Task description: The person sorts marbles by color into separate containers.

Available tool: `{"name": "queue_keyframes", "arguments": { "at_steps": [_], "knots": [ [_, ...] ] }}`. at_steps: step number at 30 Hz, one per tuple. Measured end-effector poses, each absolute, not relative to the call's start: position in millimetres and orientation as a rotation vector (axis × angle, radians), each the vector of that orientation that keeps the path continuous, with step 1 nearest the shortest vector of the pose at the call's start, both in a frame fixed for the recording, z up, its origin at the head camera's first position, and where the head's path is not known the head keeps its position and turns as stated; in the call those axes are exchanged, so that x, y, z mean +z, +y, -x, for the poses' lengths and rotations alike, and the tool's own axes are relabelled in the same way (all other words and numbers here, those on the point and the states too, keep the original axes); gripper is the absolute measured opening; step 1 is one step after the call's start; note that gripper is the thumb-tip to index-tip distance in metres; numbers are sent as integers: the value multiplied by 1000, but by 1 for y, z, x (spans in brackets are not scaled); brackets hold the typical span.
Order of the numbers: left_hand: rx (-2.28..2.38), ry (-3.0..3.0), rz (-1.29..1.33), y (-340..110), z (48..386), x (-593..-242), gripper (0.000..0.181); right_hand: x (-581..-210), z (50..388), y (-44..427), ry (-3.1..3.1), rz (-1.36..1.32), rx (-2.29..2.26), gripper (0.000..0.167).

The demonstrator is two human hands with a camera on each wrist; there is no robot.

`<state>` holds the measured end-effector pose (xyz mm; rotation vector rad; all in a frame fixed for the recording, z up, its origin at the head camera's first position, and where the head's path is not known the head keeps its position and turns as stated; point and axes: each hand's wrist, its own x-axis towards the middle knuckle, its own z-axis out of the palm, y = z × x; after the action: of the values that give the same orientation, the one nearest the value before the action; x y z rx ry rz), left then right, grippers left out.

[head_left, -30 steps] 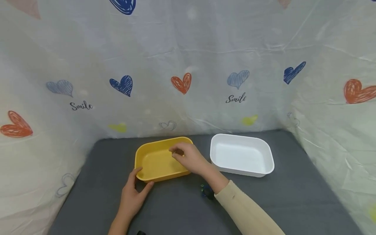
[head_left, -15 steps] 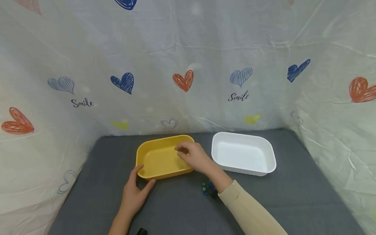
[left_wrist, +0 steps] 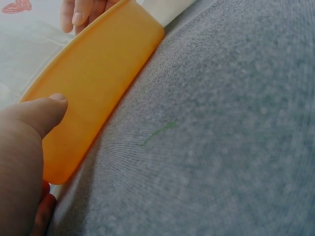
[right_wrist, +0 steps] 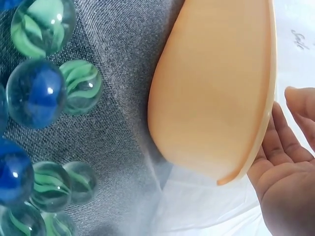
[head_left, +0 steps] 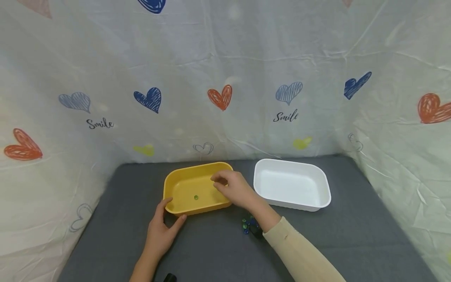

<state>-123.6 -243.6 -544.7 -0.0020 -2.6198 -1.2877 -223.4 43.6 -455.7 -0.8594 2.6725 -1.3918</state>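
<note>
The yellow tray (head_left: 183, 178) lies on the grey cloth, with one small green glass marble (head_left: 196, 197) inside. At its near left corner my left hand (head_left: 160, 231) holds the tray, the thumb (left_wrist: 49, 110) against the outer front wall and the fingers round the side. My right hand (head_left: 230, 188) hangs over the tray's right end. Its fingers are loosely bent, the thumb stands apart, and no marble shows between them in the right wrist view. Several blue and green marbles (right_wrist: 37, 93) lie on the cloth below the right forearm, partly hidden in the head view.
To the right of the yellow tray stands a white tray (head_left: 290, 184). The grey cloth (head_left: 211, 250) covers the table. A pale curtain (head_left: 246, 70) printed with hearts hangs behind and at both sides. A green mark (left_wrist: 157, 133) lies on the cloth.
A green marble now shows on the yellow tray's floor where none was visible before. My right hand has shifted slightly right; my left hand keeps its hold on the tray.
</note>
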Motion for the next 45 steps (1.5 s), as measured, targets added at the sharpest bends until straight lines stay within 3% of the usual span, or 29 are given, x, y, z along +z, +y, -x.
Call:
{"name": "queue_keyframes", "arguments": {
  "at_steps": [12, 27, 45],
  "knots": [
    [-1318, -2612, 18, -243, 124, -546, 82, -453, 212, 50, 2687, 870, -1437, 21],
    [-1315, -2618, 14, -246, 122, -543, 83, -461, 168, 75, 2736, 951, -1723, 13],
    [-1310, -2621, 20, -243, 121, -546, 84, -489, 148, 118, 2707, 732, -1599, 18]
  ]
}}
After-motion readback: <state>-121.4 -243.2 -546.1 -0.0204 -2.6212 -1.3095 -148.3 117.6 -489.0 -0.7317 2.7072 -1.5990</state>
